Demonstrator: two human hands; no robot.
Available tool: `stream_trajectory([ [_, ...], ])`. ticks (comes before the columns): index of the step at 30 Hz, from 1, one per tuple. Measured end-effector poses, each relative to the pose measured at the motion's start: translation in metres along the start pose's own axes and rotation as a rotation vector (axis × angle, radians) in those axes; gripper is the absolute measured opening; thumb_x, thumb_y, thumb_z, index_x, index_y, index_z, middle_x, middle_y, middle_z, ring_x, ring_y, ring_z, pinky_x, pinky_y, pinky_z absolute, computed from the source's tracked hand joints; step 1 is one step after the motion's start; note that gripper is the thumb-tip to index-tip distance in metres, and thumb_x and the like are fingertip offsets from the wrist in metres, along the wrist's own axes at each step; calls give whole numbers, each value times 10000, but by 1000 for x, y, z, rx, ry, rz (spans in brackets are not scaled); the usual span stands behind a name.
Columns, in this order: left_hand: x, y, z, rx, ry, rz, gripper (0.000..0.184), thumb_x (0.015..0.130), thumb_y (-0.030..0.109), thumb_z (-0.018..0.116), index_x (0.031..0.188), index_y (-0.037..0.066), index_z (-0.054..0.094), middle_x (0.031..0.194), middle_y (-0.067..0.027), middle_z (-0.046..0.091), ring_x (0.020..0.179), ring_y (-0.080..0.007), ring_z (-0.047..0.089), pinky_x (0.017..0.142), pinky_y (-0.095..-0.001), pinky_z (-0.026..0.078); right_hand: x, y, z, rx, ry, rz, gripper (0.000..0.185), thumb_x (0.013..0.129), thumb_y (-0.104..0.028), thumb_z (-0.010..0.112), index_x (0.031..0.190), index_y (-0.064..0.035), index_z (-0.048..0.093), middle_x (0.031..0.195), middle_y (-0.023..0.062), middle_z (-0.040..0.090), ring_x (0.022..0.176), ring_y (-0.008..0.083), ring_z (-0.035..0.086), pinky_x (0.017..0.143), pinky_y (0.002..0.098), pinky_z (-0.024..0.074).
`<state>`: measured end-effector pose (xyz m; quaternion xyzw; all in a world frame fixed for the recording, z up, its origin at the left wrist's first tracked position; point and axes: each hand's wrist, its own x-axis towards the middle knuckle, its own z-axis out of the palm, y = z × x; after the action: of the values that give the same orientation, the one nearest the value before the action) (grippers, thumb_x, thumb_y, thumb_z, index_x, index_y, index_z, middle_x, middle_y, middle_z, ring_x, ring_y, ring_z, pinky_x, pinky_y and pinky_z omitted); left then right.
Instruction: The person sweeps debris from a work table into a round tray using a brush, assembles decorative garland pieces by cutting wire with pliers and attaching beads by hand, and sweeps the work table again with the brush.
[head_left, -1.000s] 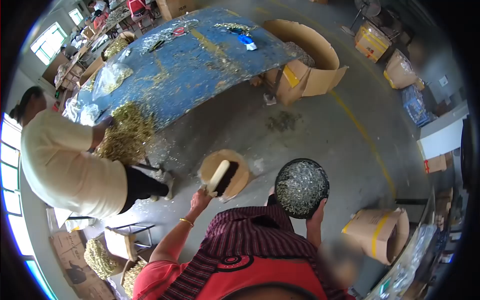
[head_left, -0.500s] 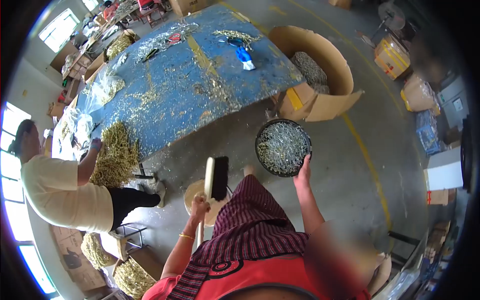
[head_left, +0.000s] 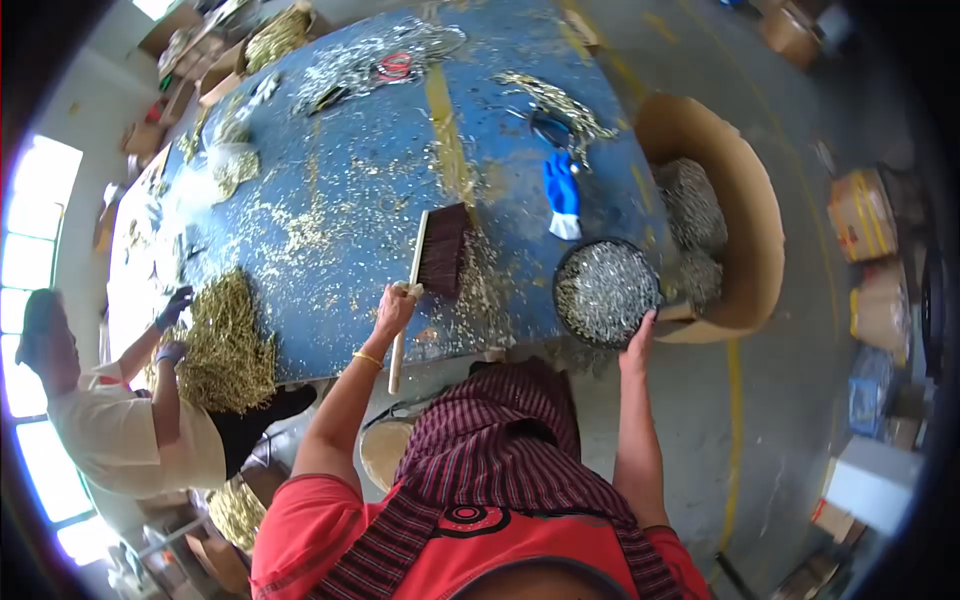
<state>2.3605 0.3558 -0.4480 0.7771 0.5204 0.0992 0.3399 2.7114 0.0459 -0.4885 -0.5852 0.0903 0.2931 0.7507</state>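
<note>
- The brush [head_left: 441, 250] is over the blue table [head_left: 330, 325], near its front edge; I can't tell whether the bristles touch the top.
- My left hand [head_left: 394, 311] is clenched around its handle, hiding the middle; the pale end pokes out below.
- The round black pan [head_left: 559, 294] overlaps the table's right front corner; from here I can't make out whether it rests there or is held clear.
- My right hand [head_left: 637, 347] grips the pan's rim, thumb showing, the other fingers mostly hidden underneath.
- Silvery bits [head_left: 608, 292] cover the pan's bottom from my sight.
- A blue glove [head_left: 562, 190] lies just beyond the pan; a big cardboard box [head_left: 752, 240] stands right of it, its lower part hidden.
- At left, a co-worker [head_left: 130, 440] has both hands by a golden bundle [head_left: 215, 345], which hides part of the table edge.
</note>
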Motion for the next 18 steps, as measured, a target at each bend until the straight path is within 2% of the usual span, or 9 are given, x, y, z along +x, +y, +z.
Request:
stream_trajectory([
  [1,12,-12,5,165,33,108,196,800,205,540,780,15,578,621,-164,590,613,-279,615,545,-388,477,7,-9,9,-40,10,-22,736,866,-557,435,1336,-1,327,1336,91,407,1166,230,443,973,344,364],
  [4,51,-63,10,501,-189,426,148,793,133,516,886,63,608,726,-177,609,669,-330,617,596,-431,504,46,-13,6,-57,-7,77,737,858,-554,454,1335,-7,328,1335,97,407,1186,238,427,981,358,361],
  [5,65,-52,-7,531,-215,192,320,855,332,496,859,33,608,755,-217,606,724,-378,601,650,-474,485,51,-20,9,-61,-20,116,738,855,-554,460,1331,-3,333,1333,98,409,1184,238,428,978,358,363],
  [6,82,-52,-13,408,-46,14,270,849,295,503,852,50,618,725,-199,608,714,-374,605,635,-461,488,60,-24,8,-127,-24,125,754,841,-561,483,1320,6,346,1327,104,414,1173,235,439,967,352,370],
  [7,103,-55,-22,337,94,208,259,803,316,554,843,70,625,739,-178,614,728,-368,602,657,-449,486,69,-28,7,-196,-12,150,770,831,-561,501,1313,21,351,1312,111,431,1154,235,458,955,350,381],
  [8,113,-31,-33,96,229,-25,215,761,279,595,843,83,630,856,-158,618,832,-358,585,708,-435,466,76,-29,3,-257,19,166,776,831,-566,495,1327,9,335,1327,105,415,1166,227,446,964,342,373],
  [11,158,-33,-17,130,444,140,166,745,217,609,853,93,631,910,-134,590,892,-342,549,738,-424,442,90,-36,12,-361,61,213,751,843,-541,495,1311,29,358,1312,123,430,1154,241,456,973,327,355],
  [15,192,-19,-8,265,452,47,116,729,153,605,821,84,595,813,-118,535,824,-330,530,705,-416,429,93,-51,13,-813,-27,80,702,875,-499,466,1315,37,354,1342,121,397,1187,232,418,988,310,320],
  [18,203,-17,-7,463,400,-21,75,755,151,556,794,88,564,828,-115,541,828,-306,530,704,-406,414,105,-45,5,-844,-19,91,663,897,-465,441,1300,56,366,1326,139,414,1187,232,411,989,314,305],
])
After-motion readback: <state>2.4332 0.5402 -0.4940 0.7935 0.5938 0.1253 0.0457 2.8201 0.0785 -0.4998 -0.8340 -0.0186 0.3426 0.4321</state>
